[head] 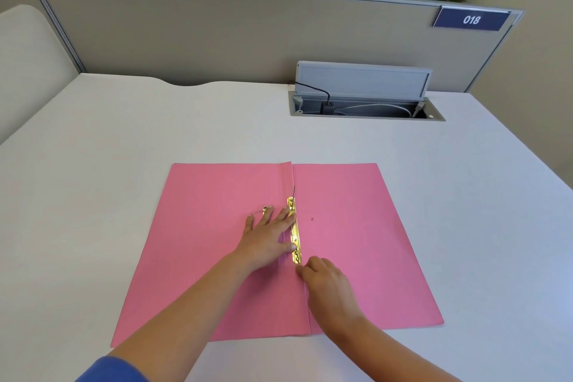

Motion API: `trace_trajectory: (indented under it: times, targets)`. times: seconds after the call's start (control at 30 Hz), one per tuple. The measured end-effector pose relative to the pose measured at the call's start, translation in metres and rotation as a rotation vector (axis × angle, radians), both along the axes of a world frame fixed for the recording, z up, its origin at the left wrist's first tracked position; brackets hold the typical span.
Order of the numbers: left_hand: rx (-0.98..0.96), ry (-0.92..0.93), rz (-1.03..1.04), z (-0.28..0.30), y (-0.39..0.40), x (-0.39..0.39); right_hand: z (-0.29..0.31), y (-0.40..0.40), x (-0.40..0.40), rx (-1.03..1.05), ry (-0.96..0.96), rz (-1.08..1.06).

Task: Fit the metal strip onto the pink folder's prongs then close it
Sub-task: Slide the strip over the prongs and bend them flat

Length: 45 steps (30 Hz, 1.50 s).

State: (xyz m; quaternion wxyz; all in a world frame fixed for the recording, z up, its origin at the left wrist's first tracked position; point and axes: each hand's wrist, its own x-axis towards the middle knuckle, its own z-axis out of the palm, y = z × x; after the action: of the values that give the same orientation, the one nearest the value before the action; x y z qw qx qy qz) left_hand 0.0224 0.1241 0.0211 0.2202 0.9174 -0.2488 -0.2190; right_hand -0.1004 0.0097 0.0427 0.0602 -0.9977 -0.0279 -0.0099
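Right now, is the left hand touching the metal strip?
Touching. In the head view the left hand lies flat on the pink folder, its thumb and index fingertips pressed against the metal strip along the spine.

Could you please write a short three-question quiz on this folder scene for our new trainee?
1. True or false: the pink folder lies open on the table.
2. Which hand lies flat beside the metal strip: A) left hand, B) right hand?
3. What number is on the blue sign?

Key:
1. True; both covers are spread flat.
2. A; its fingers touch the strip along the spine, while the right hand sits at the strip's near end.
3. 018.
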Motion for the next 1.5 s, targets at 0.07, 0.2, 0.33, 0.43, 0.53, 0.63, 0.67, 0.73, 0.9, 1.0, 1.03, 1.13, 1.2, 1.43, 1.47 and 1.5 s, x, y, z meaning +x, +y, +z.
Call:
trace_trajectory:
  times: [0.07,0.2,0.33,0.43,0.53,0.63,0.67,0.73,0.9,1.0,1.03,1.13,1.2,1.43,1.47,1.5]
  targets:
    - [0.008,-0.001,-0.002,0.000,0.000,0.000,0.000,-0.004,0.000,0.027,-0.005,0.010]
    - [0.006,0.005,-0.009,0.001,0.001,-0.001,-0.003,-0.017,0.006,0.211,0.136,-0.006]
    - [0.038,-0.012,-0.023,0.001,0.000,0.001,0.011,-0.028,0.028,0.628,0.174,-0.222]
    - [0.062,-0.024,-0.034,0.001,0.000,0.001,0.020,-0.041,0.062,0.852,0.184,-0.374]
    - [0.069,-0.024,-0.041,0.003,0.000,0.001,0.023,-0.050,0.094,0.859,0.197,-0.308]
    - [0.067,-0.015,-0.042,0.006,-0.001,0.001,0.024,-0.049,0.117,0.802,0.230,-0.194]
    - [0.068,-0.013,-0.044,0.007,-0.001,0.000,0.025,-0.047,0.123,0.800,0.236,-0.167]
    - [0.068,-0.010,-0.047,0.008,0.000,0.000,0.025,-0.045,0.134,0.791,0.253,-0.133]
    - [0.044,-0.002,-0.038,0.007,0.000,-0.001,0.020,-0.045,0.148,0.707,0.249,-0.145]
    - [0.041,0.000,-0.035,0.006,0.001,0.000,0.017,-0.048,0.152,0.692,0.231,-0.169]
    - [0.042,0.000,-0.035,0.005,0.001,0.000,0.016,-0.049,0.153,0.686,0.226,-0.172]
    - [0.035,-0.005,-0.030,0.004,0.001,-0.001,0.013,-0.050,0.157,0.673,0.210,-0.189]
    - [0.034,-0.005,-0.030,0.005,0.001,-0.001,0.010,-0.049,0.159,0.658,0.199,-0.209]
    - [0.048,0.001,-0.033,0.007,0.000,-0.001,0.004,-0.046,0.162,0.631,0.156,-0.217]
    - [0.048,0.003,-0.033,0.007,-0.001,-0.001,0.005,-0.045,0.162,0.622,0.157,-0.208]
    - [0.047,0.006,-0.034,0.008,-0.001,-0.001,0.006,-0.045,0.162,0.610,0.163,-0.198]
